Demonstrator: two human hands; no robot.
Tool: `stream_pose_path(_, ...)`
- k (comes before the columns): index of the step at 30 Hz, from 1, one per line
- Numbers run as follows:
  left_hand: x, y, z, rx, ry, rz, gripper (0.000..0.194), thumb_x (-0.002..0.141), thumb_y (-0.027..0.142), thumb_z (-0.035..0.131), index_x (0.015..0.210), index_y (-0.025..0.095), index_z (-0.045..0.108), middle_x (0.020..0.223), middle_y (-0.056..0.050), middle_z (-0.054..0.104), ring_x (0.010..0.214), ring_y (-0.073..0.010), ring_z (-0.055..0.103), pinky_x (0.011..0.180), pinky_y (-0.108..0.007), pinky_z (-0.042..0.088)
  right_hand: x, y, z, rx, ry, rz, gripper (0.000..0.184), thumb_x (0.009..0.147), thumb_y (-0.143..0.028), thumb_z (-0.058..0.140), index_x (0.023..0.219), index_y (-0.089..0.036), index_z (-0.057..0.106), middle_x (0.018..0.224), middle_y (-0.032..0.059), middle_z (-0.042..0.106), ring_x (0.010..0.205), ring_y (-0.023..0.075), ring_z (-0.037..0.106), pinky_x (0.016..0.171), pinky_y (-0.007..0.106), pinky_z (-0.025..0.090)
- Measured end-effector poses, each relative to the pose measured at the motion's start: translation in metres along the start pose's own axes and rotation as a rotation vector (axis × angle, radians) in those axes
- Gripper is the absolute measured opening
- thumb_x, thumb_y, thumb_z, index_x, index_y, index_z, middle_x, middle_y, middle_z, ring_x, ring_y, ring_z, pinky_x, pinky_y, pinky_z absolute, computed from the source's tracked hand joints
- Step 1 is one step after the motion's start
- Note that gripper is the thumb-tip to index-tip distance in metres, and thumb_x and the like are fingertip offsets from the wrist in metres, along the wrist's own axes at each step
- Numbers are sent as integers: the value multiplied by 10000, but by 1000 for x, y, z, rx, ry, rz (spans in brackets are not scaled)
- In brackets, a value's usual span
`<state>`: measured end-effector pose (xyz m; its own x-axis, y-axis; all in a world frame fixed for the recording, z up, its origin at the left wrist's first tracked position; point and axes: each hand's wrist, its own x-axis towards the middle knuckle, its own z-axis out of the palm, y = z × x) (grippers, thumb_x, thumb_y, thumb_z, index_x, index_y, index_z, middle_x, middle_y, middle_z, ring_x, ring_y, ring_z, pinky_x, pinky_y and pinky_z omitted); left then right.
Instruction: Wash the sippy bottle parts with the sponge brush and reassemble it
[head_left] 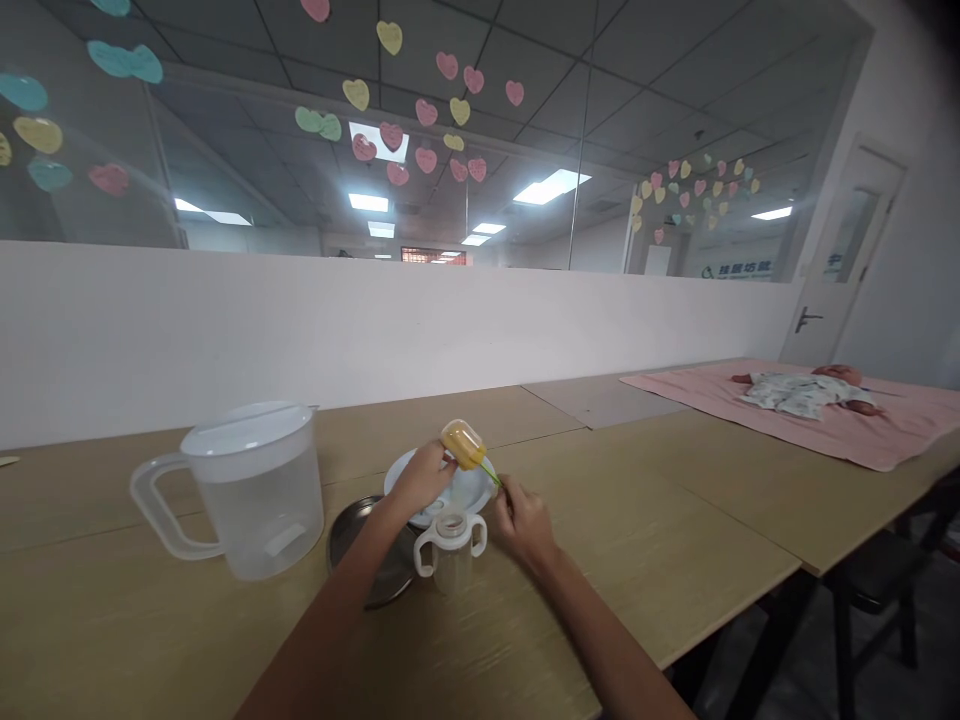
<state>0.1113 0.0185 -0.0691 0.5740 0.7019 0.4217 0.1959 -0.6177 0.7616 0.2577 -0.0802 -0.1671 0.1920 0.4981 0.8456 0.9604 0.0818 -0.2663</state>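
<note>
My left hand [426, 478] is closed on a yellow bottle cap with a clear dome [464, 444], tilted above a white bowl [472, 490]. In my right hand [525, 515], the fingers pinch a thin green stick [491, 473] whose far end meets the yellow part; I cannot tell whether it goes inside. Just below the hands stands a clear baby bottle [452, 545] with two white handles and an uncapped neck. A round metal tray [352, 525] lies partly behind my left forearm.
A large clear pitcher [262, 500] with a white lid stands at left, holding water. To the far right, a baby doll [806, 393] lies on a pink blanket [862, 440]. A white wall [375, 330] borders the table's back, and a dark stool [874, 590] stands at right.
</note>
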Motion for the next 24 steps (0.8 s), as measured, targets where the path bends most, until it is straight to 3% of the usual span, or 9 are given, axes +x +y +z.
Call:
stream_pose_path(3, -3, 5, 5, 90, -28, 20, 103, 628, 188, 620, 729, 186, 636, 806, -91, 662, 809, -261, 587, 796, -319, 394, 0, -2, 0, 0, 7, 10, 306, 850, -219, 284, 934, -118, 560, 573, 22, 578, 477, 115, 512, 485, 200, 335)
stream_pose_path(6, -2, 10, -5, 173, -8, 44, 110, 690, 189, 557, 766, 185, 636, 873, -108, 658, 896, -272, 576, 862, -335, 363, 0, 0, 0, -16, 21, 18, 306, 852, -222, 284, 930, -122, 562, 566, 18, 573, 474, 113, 511, 485, 198, 337)
stream_pose_path(12, -6, 33, -27, 349, 91, 113, 405, 865, 337, 299, 1156, 160, 519, 1084, -94, 616, 1003, -218, 555, 894, -337, 385, -1, 3, 4, -2, 12, -63, 272, 836, -211, 323, 914, -127, 570, 594, 21, 590, 463, 105, 502, 494, 196, 349)
stream_pose_path(17, -16, 49, -25, 170, -175, 203, 407, 793, 379, 460, 1144, 187, 537, 1189, -66, 562, 1044, -191, 535, 886, -301, 419, -4, 6, 2, 18, 16, -99, 269, 839, -191, 315, 932, -125, 559, 629, 36, 612, 518, 122, 548, 519, 203, 377)
stream_pose_path(21, -18, 53, -41, -56, -413, 273, 383, 712, 313, 583, 1071, 178, 581, 1264, -68, 500, 1113, -192, 493, 918, -290, 409, -6, 4, 0, 40, 55, -128, 278, 849, -198, 300, 933, -120, 554, 623, 37, 612, 520, 125, 552, 545, 214, 394)
stream_pose_path(22, -18, 53, -46, -41, -414, 268, 381, 715, 317, 583, 1071, 180, 581, 1254, -69, 509, 1098, -194, 506, 911, -291, 415, -6, 4, 0, 42, 53, -135, 282, 851, -201, 300, 939, -118, 555, 632, 41, 615, 527, 127, 555, 556, 218, 399)
stream_pose_path(24, -16, 49, -58, 131, -272, 216, 381, 762, 350, 523, 1107, 194, 560, 1196, -67, 558, 1052, -199, 536, 901, -312, 414, -5, 4, 1, 39, 14, -137, 290, 852, -208, 302, 957, -117, 557, 670, 55, 626, 559, 134, 565, 580, 223, 408)
